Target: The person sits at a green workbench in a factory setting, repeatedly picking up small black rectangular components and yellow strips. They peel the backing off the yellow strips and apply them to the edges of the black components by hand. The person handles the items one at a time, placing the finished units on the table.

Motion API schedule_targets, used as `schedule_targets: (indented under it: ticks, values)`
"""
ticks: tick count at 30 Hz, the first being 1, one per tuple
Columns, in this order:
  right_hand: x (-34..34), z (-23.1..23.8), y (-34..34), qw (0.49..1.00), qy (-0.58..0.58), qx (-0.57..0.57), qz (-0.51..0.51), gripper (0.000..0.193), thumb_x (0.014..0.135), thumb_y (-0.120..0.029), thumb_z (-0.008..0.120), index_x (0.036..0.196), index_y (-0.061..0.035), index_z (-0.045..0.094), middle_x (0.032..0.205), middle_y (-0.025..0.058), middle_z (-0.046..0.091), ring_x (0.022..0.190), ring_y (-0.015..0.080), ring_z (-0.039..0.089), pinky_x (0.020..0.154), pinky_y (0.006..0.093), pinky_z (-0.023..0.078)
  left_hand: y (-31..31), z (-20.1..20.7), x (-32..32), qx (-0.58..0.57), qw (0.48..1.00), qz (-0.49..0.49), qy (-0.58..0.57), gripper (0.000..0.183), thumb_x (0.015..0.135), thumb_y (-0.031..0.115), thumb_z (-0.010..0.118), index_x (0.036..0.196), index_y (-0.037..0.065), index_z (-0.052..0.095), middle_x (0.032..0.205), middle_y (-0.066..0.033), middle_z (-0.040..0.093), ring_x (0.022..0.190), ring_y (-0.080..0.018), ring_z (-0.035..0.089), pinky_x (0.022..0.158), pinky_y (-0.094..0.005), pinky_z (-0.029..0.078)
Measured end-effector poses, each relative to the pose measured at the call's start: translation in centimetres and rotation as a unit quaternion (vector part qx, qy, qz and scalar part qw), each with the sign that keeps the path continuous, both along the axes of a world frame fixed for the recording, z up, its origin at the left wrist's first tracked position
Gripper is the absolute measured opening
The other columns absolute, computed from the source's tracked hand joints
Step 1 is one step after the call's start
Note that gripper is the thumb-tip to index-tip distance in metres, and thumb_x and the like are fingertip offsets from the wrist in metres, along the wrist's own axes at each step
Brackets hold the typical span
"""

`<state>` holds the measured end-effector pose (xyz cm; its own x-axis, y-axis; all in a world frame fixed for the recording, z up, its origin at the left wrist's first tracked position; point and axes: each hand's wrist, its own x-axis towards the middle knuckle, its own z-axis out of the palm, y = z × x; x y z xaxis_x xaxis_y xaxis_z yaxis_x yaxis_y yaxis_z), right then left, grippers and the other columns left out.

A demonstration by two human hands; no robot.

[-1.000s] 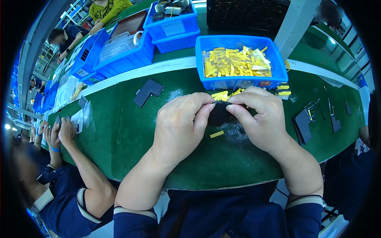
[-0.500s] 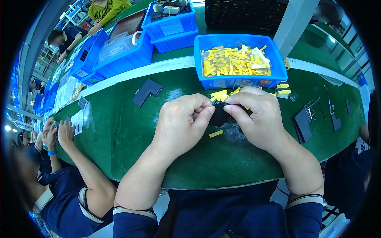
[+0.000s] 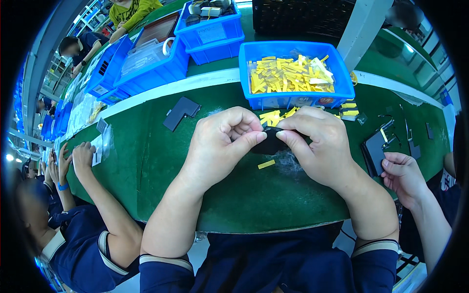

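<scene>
The black piece [image 3: 269, 144], a small dark flat part, is held between the person's two hands above the middle of the worktop [image 3: 166, 171], its lower part hanging toward the body. The left hand [image 3: 217, 144] has thumb and forefinger pinching it at the upper left edge, and the right hand [image 3: 320, 141] likewise pinches it at the upper right, so the grip is closed on the part at both sides, with the thumb tips near each other. What lies under the fingertips is too small and too covered to make out. For work this fine, I would judge it best to keep both pinches light and level, steady the part with one hand while the other makes small moves, and avoid bending it or covering the edge more than needed. A single yellow strip [image 3: 266, 164] lies just below the piece, near enough to be brushed by a low wrist. Beyond the fingertips is a loose heap of yellow strips [image 3: 271, 118], and behind that stands a blue bin [image 3: 281, 101] filled with more of them. An L-shaped black part [image 3: 181, 113] rests to the left, well apart from the hands. At the right, a co-worker's hand [image 3: 404, 178] touches a dark flat panel [image 3: 373, 156].
</scene>
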<state>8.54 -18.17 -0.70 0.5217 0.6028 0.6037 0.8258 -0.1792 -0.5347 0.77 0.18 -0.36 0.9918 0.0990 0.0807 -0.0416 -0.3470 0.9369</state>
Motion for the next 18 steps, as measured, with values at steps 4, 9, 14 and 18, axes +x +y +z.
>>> schedule_targets:
  ticks: [4,9,14,18]
  values:
    - [0.03,0.0,-0.06,1.0,-0.002,0.0,0.002,0.007,0.074,-0.004,0.067,0.078,-0.0007,0.063,0.07,0.0125,0.059,0.065,0.0297,0.06,0.059,0.0379,0.048,-0.08,0.11,0.0,-0.008,1.0,0.004,-0.004,0.01,0.082,0.001,0.068,0.089,0.0,0.061,0.081,-0.0007,0.062,0.073,-0.0059,0.058,0.066,-0.0195,0.048]
    - [0.09,0.25,-0.03,1.0,-0.01,0.004,0.022,0.007,0.074,-0.004,0.067,0.079,-0.0004,0.063,0.07,0.0123,0.059,0.064,0.0292,0.06,0.058,0.0377,0.048,-0.18,0.26,-0.07,0.042,0.996,0.009,-0.075,0.01,0.079,0.002,0.071,0.086,0.0,0.065,0.081,-0.0017,0.062,0.073,-0.0069,0.059,0.067,-0.0206,0.049]
    - [0.08,0.38,-0.13,1.0,-0.007,0.006,0.027,0.007,0.074,-0.004,0.067,0.079,0.0001,0.064,0.07,0.0123,0.059,0.064,0.0292,0.06,0.058,0.0374,0.048,-0.29,0.27,-0.09,0.047,0.995,0.014,-0.087,0.01,0.077,0.003,0.073,0.084,0.0,0.066,0.08,-0.0021,0.062,0.071,-0.0076,0.058,0.064,-0.0207,0.047]
    - [0.21,0.27,-0.14,0.999,-0.001,0.01,0.041,0.007,0.074,-0.004,0.067,0.08,0.0001,0.064,0.07,0.0123,0.059,0.063,0.0292,0.059,0.057,0.0374,0.048,-0.13,0.27,0.02,0.022,0.996,-0.006,-0.084,0.009,0.078,0.002,0.072,0.085,0.001,0.066,0.081,-0.0023,0.062,0.07,-0.0077,0.057,0.062,-0.0209,0.045]
